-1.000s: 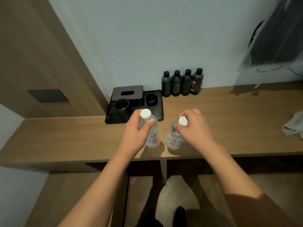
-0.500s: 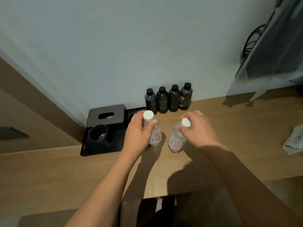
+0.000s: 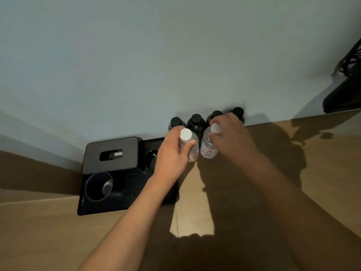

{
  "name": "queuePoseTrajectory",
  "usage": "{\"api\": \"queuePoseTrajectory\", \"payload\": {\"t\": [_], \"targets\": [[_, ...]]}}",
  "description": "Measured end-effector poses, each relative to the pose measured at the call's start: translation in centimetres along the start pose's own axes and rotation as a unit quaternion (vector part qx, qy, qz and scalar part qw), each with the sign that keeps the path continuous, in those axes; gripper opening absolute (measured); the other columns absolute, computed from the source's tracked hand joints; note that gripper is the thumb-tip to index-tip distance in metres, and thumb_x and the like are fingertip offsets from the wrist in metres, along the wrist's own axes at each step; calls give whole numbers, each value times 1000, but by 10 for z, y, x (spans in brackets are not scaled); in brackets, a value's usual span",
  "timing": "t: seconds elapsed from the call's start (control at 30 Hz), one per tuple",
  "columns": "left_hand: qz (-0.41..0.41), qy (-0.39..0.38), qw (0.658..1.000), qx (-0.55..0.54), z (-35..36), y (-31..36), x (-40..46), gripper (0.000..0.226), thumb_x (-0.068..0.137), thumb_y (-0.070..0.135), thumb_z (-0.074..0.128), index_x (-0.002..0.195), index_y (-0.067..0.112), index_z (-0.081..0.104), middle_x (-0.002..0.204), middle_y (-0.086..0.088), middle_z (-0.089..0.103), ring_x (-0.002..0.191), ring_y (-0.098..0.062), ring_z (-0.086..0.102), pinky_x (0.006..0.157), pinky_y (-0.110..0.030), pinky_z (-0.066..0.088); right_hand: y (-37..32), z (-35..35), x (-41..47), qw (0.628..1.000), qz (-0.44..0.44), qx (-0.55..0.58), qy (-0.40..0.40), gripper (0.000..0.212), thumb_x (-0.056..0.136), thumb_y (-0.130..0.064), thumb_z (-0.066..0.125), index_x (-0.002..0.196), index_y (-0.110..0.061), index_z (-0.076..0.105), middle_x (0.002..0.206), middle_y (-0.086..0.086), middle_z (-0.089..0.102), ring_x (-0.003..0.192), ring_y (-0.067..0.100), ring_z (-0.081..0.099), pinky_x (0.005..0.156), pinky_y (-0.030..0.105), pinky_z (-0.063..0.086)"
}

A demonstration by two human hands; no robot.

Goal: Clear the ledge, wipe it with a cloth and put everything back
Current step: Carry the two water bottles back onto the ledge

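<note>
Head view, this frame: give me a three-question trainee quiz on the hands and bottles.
1. True or false: the left hand and the right hand each grip a clear bottle.
2. How many dark bottles stand against the wall?
3. The black tray lies: A) left of the clear bottles, B) right of them.

Key: 1 true; 2 four; 3 A.

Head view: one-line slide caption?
Left hand and right hand each grip a clear white-capped bottle beside four dark bottles on the wooden ledge.
</note>
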State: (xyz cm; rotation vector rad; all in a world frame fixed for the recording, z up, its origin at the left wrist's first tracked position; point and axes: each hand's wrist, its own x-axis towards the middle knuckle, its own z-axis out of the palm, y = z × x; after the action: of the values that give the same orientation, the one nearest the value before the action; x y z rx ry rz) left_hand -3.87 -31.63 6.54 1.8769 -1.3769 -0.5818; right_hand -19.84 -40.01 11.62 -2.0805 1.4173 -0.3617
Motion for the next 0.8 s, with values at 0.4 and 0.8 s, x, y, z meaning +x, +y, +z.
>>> {"api": "queuePoseTrajectory", "payload": {"t": [0.4,0.8], "targets": [[21,15,999,22,13,-8,20,27,94,21,68,117,18,55,106,2,58,91,-14,57,73,-33,47,9,14,20,999,-49,19,-3,30,91,-17,66,118,-9,58,120,8,48,101,24,55,83,29,40],[177,174,958,143,34,33,-13,45,96,23,66,132,1,53,129,-20,55,121,-34,49,104,-47,40,40,-17,-50,997,-18,30,68,54,96,-31,63,143,-17,43,145,3,44,130,15,44,109,28,34]]}}
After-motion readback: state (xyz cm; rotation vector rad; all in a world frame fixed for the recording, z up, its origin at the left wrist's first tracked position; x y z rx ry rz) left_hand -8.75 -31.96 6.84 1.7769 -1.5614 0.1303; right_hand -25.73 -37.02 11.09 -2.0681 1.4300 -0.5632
